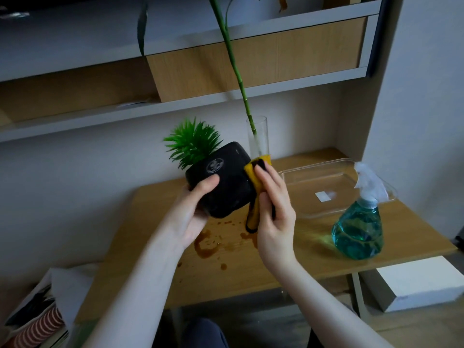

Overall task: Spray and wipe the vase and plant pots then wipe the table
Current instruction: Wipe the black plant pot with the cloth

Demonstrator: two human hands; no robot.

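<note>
Stained table (251, 270): vase (258, 139), tray (326, 169), sprayer (359, 229).

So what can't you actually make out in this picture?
All in the head view:
- Side of the black pot under the yellow cloth: covered by it and the right hand.
- Foot of the glass vase: behind pot and cloth.
- Top of the bamboo stalk: cut off by the upper edge.
- Emblem on the pot: too small.

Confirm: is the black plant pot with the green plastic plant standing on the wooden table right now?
No, the black plant pot is tilted and lifted above the wooden table, gripped by the left hand.
</note>
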